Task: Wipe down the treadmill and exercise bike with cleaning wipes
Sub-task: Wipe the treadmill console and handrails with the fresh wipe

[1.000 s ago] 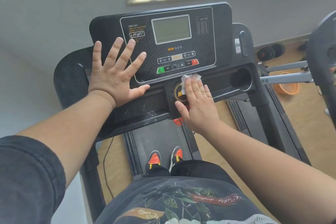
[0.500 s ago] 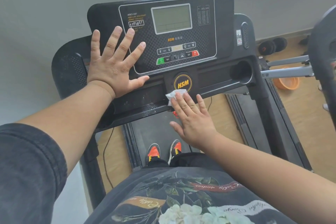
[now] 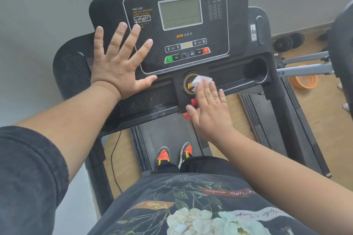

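Note:
I stand on a black treadmill whose console [image 3: 219, 59] carries a grey screen and a row of buttons. My left hand [image 3: 118, 63] lies flat with spread fingers on the console's left side. My right hand [image 3: 210, 108] presses a white cleaning wipe [image 3: 200, 80] with straight fingers against the round yellow-ringed HSM badge [image 3: 188, 86] below the buttons. The wipe covers the badge's right half. A red safety key [image 3: 193, 102] shows just beside my right thumb. Dust speckles the tray ledge [image 3: 152, 105] left of the badge.
A cup holder [image 3: 256, 70] is sunk into the console's right end. The belt [image 3: 168, 135] and my orange-black shoes [image 3: 173, 153] are below. Grey bars [image 3: 305, 63] of another machine, an orange bowl [image 3: 303, 82] and dumbbells [image 3: 288, 41] lie at the right. A cable [image 3: 114, 158] hangs at the left.
My right hand slid the wipe down off the badge to the console's lower edge, then back up onto the badge. My left hand stayed flat on the console.

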